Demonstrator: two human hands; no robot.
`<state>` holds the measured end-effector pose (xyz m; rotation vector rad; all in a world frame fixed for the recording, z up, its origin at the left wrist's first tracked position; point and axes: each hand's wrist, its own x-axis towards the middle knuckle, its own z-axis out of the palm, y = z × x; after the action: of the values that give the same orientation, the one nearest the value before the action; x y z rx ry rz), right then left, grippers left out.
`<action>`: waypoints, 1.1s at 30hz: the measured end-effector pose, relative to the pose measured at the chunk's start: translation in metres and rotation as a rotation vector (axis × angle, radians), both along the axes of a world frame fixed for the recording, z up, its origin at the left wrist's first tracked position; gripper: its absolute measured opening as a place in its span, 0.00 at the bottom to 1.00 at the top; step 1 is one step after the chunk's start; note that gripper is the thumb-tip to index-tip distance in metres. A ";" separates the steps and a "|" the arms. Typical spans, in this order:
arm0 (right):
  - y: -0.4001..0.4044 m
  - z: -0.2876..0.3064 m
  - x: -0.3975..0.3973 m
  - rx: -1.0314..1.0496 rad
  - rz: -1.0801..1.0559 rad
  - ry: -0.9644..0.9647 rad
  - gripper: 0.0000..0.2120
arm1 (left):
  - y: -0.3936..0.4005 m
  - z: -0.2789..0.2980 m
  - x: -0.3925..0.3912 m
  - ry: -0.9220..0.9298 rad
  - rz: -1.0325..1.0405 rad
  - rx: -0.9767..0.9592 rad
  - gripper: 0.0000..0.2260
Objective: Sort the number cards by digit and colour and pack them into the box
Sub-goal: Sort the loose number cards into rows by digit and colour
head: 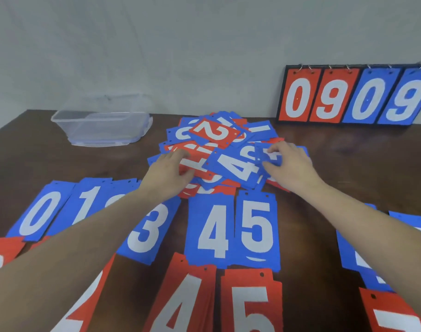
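A plain indoor room is shown, of the kind used as an office or a staged work area; a more exact kind cannot be told. A dark brown wooden tabletop [348, 159] is set flush against a bare, pale grey wall [180, 44], and little else marks the room. At the tabletop's far right edge a black-framed flip scoreboard with red and blue number cards on metal rings [353, 97] is leant upright against the wall. Near the far left corner a clear plastic storage box [101, 128] is placed.
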<state>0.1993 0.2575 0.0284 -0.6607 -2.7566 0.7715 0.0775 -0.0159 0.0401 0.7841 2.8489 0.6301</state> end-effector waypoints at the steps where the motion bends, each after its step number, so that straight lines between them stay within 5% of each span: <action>1: 0.007 -0.001 -0.002 0.022 -0.023 -0.018 0.17 | 0.002 -0.002 -0.005 -0.001 0.005 -0.011 0.23; 10: 0.038 -0.030 -0.021 0.119 -0.067 -0.213 0.39 | 0.009 -0.012 -0.031 -0.050 0.011 -0.154 0.40; 26: 0.030 -0.023 -0.003 0.115 -0.020 -0.194 0.40 | 0.011 0.010 -0.032 -0.002 0.047 -0.311 0.36; 33: 0.026 -0.014 0.005 0.184 -0.035 -0.109 0.36 | -0.003 0.026 -0.026 -0.080 0.173 -0.003 0.27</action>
<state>0.2045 0.2830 0.0143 -0.7313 -2.8599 0.4805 0.0517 -0.0193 0.0662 0.5027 2.8640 0.6614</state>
